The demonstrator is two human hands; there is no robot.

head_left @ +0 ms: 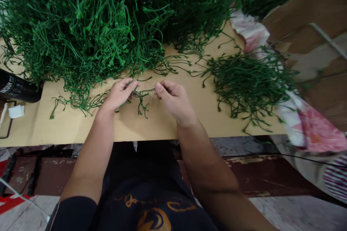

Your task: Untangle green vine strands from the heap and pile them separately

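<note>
Above the near part of the table, my left hand (121, 94) is closed, thumb against fingers, on a small bunch of green plastic stems (141, 103). Some of their forked tips hang out to the right and down. My right hand (172, 99) pinches the end of one thin stem that runs across from the left hand. Just beyond both hands rises a big heap of the same green stems (103, 32). Off to the right lies a separate, flatter pile of stems (249, 83), their ends pointing mostly the same way.
The pale tabletop (197, 122) ends close to my body. A black bottle (18, 86) lies at the left edge. At the right are a pink-and-white floral cloth (317, 126) and brown cardboard (314, 3). A dark red bench (260, 177) runs below the table.
</note>
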